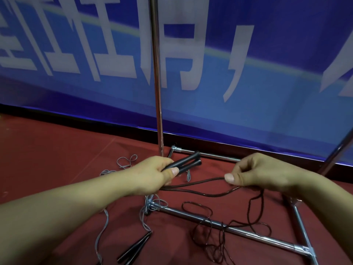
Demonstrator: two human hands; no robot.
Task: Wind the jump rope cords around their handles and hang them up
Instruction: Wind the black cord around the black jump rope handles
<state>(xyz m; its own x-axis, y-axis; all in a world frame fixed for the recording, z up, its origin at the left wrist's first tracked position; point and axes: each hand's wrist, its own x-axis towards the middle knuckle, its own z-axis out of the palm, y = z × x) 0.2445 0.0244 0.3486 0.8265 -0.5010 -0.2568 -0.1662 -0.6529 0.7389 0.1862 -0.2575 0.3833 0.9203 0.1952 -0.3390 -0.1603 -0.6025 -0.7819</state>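
Observation:
My left hand (152, 174) grips two black jump rope handles (188, 161) held side by side, their far ends pointing up and right. A dark brown cord (200, 183) runs from under that hand to my right hand (256, 172), which pinches it between thumb and fingers. More of this cord lies in loose loops (225, 232) on the red floor and over the rack's base bar. A second rope with a grey cord (104, 224) and black tapered handles (137, 247) lies on the floor below my left arm.
A chrome rack stands ahead: an upright pole (157, 92), a near base bar (229, 229) and a far base bar (210, 155). A slanted tube (336, 152) rises at the right. A blue banner (248, 73) with white characters hangs behind. The floor is red (57, 150).

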